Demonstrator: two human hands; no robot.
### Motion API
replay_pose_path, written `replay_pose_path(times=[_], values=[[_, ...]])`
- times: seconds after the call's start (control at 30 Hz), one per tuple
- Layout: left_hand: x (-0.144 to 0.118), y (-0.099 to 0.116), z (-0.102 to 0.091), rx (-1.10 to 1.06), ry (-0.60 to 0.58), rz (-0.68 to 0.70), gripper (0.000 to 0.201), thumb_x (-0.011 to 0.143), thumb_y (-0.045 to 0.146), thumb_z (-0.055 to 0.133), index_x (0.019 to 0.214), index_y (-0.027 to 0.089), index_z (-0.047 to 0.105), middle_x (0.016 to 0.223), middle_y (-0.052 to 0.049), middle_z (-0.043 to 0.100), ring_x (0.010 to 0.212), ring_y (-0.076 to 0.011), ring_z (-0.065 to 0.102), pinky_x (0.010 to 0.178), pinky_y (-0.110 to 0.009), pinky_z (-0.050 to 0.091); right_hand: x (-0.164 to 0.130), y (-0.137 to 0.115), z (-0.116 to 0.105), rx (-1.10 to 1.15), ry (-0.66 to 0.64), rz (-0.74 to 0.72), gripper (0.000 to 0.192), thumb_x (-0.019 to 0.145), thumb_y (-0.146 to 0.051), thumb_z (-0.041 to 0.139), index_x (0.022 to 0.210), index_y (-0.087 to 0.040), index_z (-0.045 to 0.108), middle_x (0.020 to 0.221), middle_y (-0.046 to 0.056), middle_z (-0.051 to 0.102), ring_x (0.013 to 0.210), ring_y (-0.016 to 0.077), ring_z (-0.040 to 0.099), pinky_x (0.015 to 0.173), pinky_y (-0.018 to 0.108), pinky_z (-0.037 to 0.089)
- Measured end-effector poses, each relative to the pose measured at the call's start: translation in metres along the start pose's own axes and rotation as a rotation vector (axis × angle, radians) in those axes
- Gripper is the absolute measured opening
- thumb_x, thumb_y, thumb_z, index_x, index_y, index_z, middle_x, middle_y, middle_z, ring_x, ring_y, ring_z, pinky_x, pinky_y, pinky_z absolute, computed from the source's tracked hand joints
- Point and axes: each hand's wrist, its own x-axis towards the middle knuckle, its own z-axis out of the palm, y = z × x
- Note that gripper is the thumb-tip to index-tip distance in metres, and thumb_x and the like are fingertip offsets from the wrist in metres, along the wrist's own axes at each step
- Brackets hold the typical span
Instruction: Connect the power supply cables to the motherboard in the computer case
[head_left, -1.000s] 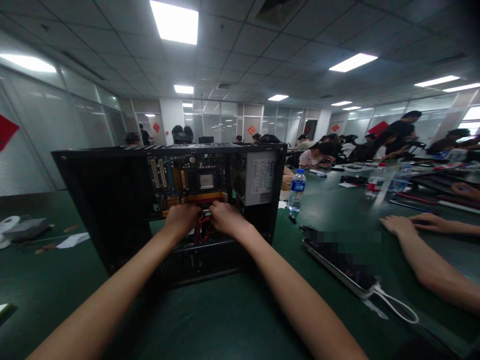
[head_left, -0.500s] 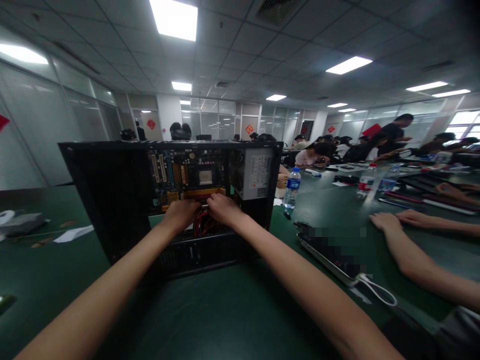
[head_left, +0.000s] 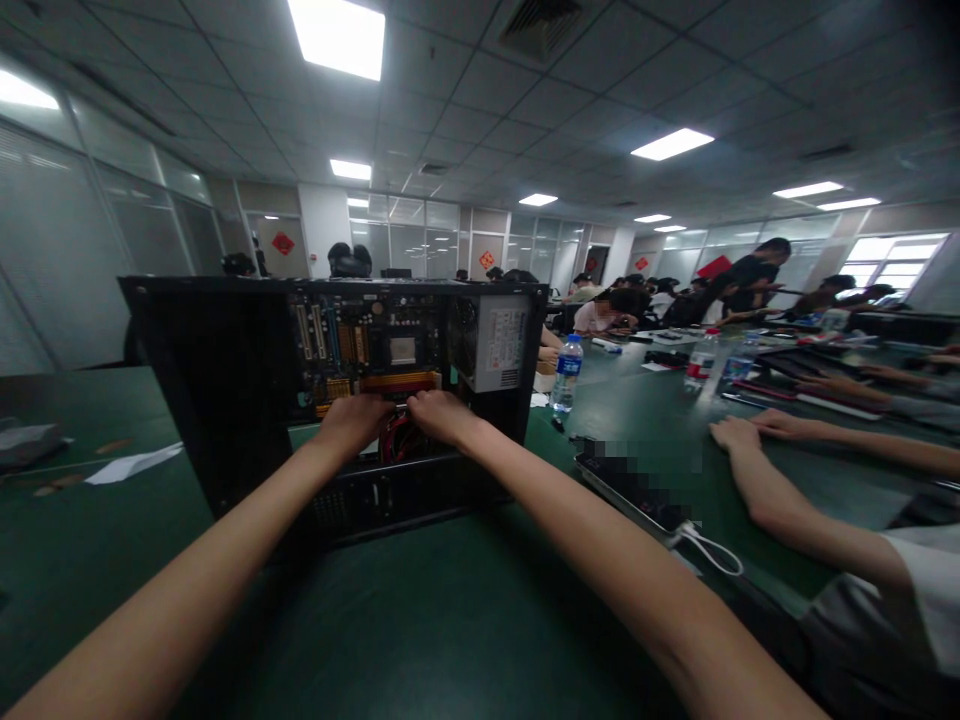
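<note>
One open computer case (head_left: 225,400), black, is stood upright on the green worktop (head_left: 420,620), its open side turned toward the wearer. One motherboard (head_left: 367,350) is mounted inside at the back; one power supply unit (head_left: 495,343), grey with a white label, is seated in the upper right corner. One bundle of red cables (head_left: 394,440) is seen low in the case, just under the motherboard's lower edge.

Two hands are counted inside the case. The left hand (head_left: 351,420) and the right hand (head_left: 441,415) are set close together at the lower edge of the motherboard, above the red cables. Their fingers are curled inward and hidden behind the knuckles; whether anything is gripped cannot be told.

Three water bottles are counted on the worktop to the right: one near the case (head_left: 566,373), two farther off (head_left: 701,362).

One keyboard-like device (head_left: 637,490), partly blurred, lies right of the case.

One co-worker's pair of forearms (head_left: 795,470) is rested on the worktop at the right.
</note>
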Motion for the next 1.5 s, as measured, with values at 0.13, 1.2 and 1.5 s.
replay_pose_path(times=[0.13,1.2,1.5], values=[[0.001,-0.002,0.003,-0.015,0.004,-0.016,0.036,0.098,0.029,0.045,0.121,0.027,0.073,0.125,-0.013,0.072,0.108,-0.0345,0.07,0.083,-0.042,0.054,-0.001,0.001,-0.001,0.014,-0.007,0.006,0.034,0.102,-0.013,0.034,0.119,-0.009,0.063,0.116,0.018,0.069,0.108,0.027,0.069,0.088,0.038,0.055],[0.006,-0.003,0.012,-0.213,0.026,-0.155,0.046,0.095,0.05,0.041,0.118,0.029,0.075,0.112,-0.009,0.077,0.105,-0.0309,0.071,0.079,-0.035,0.053,0.011,0.004,0.002,0.052,-0.024,0.004,0.031,0.103,-0.018,0.036,0.121,-0.009,0.06,0.117,0.018,0.069,0.109,0.0293,0.069,0.091,0.039,0.054],[0.013,-0.004,0.014,-0.234,0.01,-0.155,0.038,0.096,0.04,0.045,0.112,0.029,0.077,0.11,-0.007,0.078,0.1,-0.0257,0.072,0.076,-0.03,0.05,0.012,0.004,0.003,0.114,-0.008,0.029,0.03,0.102,-0.016,0.038,0.12,-0.01,0.061,0.117,0.018,0.07,0.109,0.0267,0.069,0.092,0.037,0.052]])
